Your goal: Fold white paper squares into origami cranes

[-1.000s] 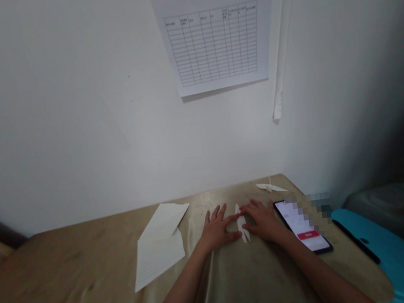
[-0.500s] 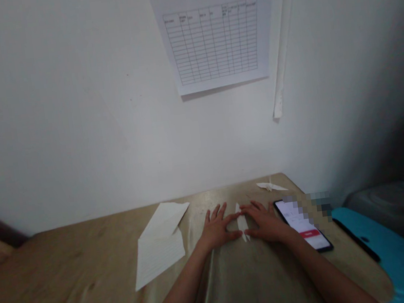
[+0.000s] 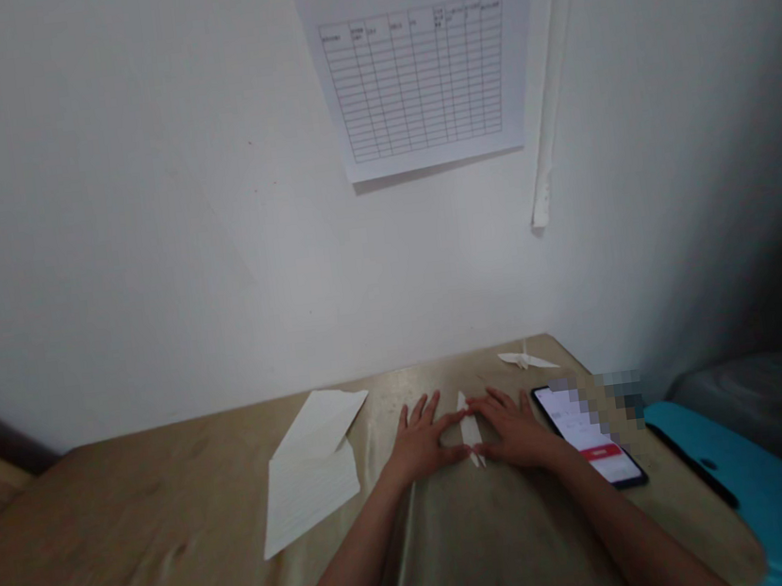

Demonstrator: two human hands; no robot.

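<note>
A narrow folded white paper piece lies on the tan table, pointing away from me. My left hand rests flat on its left side, fingers spread, with forefinger and thumb tips touching the paper. My right hand lies flat on its right side in the same way, fingers stretched out, tips against the paper's edge. Neither hand lifts the paper; both press it to the table.
Lined white sheets lie left of my hands. A lit phone lies just right of my right hand. A small folded paper figure sits at the far right corner. A blue stool stands beside the table. A printed grid sheet hangs on the wall.
Both hands have stayed on the folded paper, the thumbs drawing slightly closer to its near tip. The view has shifted a little.
</note>
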